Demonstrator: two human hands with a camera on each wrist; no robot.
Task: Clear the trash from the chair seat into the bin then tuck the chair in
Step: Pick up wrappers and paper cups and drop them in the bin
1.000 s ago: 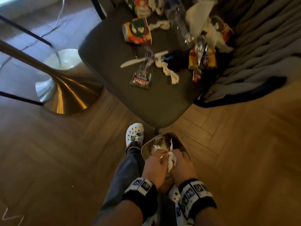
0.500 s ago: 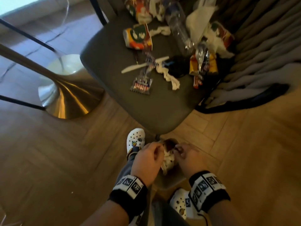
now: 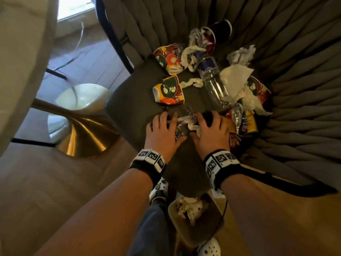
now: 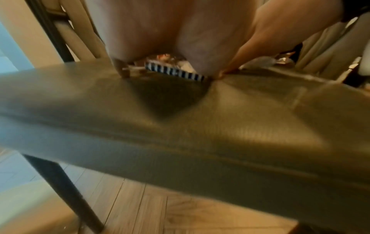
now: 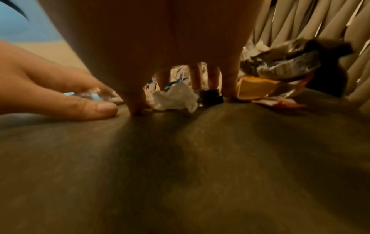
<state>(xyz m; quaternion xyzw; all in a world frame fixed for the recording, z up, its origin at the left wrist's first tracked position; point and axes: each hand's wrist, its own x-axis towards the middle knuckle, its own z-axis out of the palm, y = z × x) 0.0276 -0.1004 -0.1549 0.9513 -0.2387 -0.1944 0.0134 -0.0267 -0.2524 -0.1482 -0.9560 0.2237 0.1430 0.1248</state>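
The dark grey chair seat [image 3: 132, 108] holds a heap of trash: two patterned paper cups [image 3: 168, 92], a clear plastic bottle [image 3: 214, 82], white tissues [image 3: 234, 78] and snack wrappers [image 3: 243, 122]. Both hands are down on the seat's front part. My left hand [image 3: 175, 126] pinches a shiny foil wrapper [image 3: 181, 130] between thumb and fingers; its striped edge [image 4: 174, 72] shows under the palm. My right hand [image 3: 203, 124] arches over a crumpled tissue [image 5: 174, 98], thumb in front and fingers behind it. The bin [image 3: 212, 230] stands on the floor under my forearms with tissue inside.
The chair's ribbed grey back [image 3: 295, 89] curves round the far and right side of the seat. A gold table base [image 3: 83, 133] stands to the left, below a pale tabletop [image 3: 22, 52]. My white clogs [image 3: 210, 248] flank the bin on the wooden floor.
Both hands have left the bin, where they dropped tissue, and come up and forward onto the chair seat. They now close on the wrapper and tissue. My view has moved closer to the seat.
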